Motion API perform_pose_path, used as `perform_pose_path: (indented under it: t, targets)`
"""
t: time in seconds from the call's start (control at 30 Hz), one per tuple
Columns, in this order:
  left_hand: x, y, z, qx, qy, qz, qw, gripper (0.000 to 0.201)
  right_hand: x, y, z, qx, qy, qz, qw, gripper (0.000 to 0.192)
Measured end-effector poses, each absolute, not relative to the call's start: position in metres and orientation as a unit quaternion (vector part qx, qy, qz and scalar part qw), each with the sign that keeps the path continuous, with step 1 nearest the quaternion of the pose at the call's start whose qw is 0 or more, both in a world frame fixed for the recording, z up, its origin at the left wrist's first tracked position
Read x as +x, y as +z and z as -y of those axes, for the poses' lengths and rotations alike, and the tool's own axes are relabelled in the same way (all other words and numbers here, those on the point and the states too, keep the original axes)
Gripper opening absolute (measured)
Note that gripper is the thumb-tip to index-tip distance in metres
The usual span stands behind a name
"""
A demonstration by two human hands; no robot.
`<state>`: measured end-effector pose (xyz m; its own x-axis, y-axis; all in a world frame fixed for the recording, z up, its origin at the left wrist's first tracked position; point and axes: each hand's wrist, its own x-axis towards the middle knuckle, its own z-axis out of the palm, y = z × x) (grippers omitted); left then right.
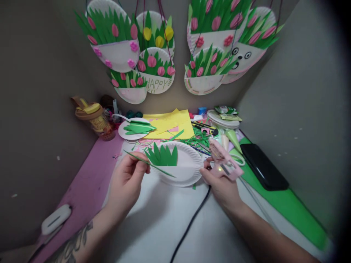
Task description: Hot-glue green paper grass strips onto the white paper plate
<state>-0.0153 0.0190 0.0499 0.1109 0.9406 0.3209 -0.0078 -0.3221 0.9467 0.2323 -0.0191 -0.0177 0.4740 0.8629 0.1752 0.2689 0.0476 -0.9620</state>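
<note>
Okay, my left hand (128,179) pinches a thin green paper strip (149,164) beside the white paper plate (189,168). My right hand (219,180) grips a pink glue gun (223,160).

Matt white paper plate (189,171) with matt green paper leaves (162,156); glossy pink plastic glue gun (226,163); glossy black cable (189,226).

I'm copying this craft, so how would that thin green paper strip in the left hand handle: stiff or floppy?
Probably floppy: the green strip is long and very narrow, pinched by the left hand near one end. Likely very light, so a breath could shift it. It may crease or tear easily, being as thin as the scraps behind the paper plate.
</note>
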Motion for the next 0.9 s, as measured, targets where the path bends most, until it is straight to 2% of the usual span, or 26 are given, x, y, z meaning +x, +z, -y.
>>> perform_pose_path:
  t: [0.13, 0.27, 0.4, 0.9]
  targets:
    - [-0.007, 0.071, -0.021, 0.772, 0.518, -0.321, 0.184, 0.015, 0.23, -0.013, 0.031, -0.651, 0.192, 0.481, 0.555, 0.019]
    - [0.005, 0.075, -0.022, 0.837, 0.463, -0.286, 0.058, 0.021, 0.226, -0.016, 0.038, -0.655, 0.184, 0.508, 0.529, 0.017]
    - [0.011, 0.072, -0.024, 0.836, 0.453, -0.308, 0.046, 0.019, 0.227, -0.02, 0.038, -0.642, 0.191, 0.509, 0.541, 0.016]
    - [0.017, 0.056, -0.03, 0.827, 0.432, -0.341, 0.112, 0.013, 0.224, -0.022, 0.042, -0.656, 0.172, 0.528, 0.511, 0.013]
